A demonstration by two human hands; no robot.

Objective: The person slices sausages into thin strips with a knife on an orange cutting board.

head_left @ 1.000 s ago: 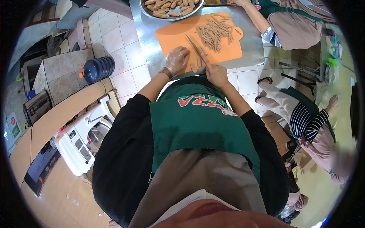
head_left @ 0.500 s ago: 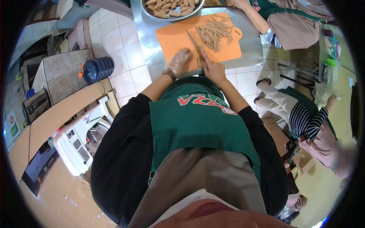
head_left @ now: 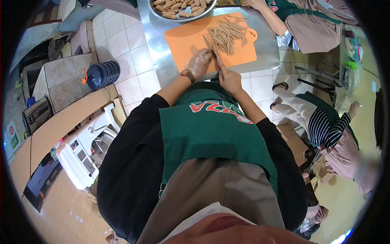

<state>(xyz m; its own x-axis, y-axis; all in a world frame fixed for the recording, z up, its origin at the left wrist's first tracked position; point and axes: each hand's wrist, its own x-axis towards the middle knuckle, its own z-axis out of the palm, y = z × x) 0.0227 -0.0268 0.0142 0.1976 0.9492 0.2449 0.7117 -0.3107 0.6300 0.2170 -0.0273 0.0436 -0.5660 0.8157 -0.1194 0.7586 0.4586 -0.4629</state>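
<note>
In the head view, my right hand is closed round the handle of a kitchen knife, its blade pointing away from me over the orange cutting board. My left hand, in a clear plastic glove, has its fingers bent down against the board just left of the blade. What lies under those fingertips is mostly hidden. A brown sausage-like piece shows beside the gloved fingers. Right of the knife lies a heap of thin brown strips.
A metal bowl of brown pieces stands at the far side of the steel table. A co-worker's arm reaches in at the far right. A blue water jug lies on the left; another person is at right.
My left hand has moved right and away from me, up to the knife blade. The knife has shifted slightly and stands steeper. A brown piece now shows beside my left fingers.
</note>
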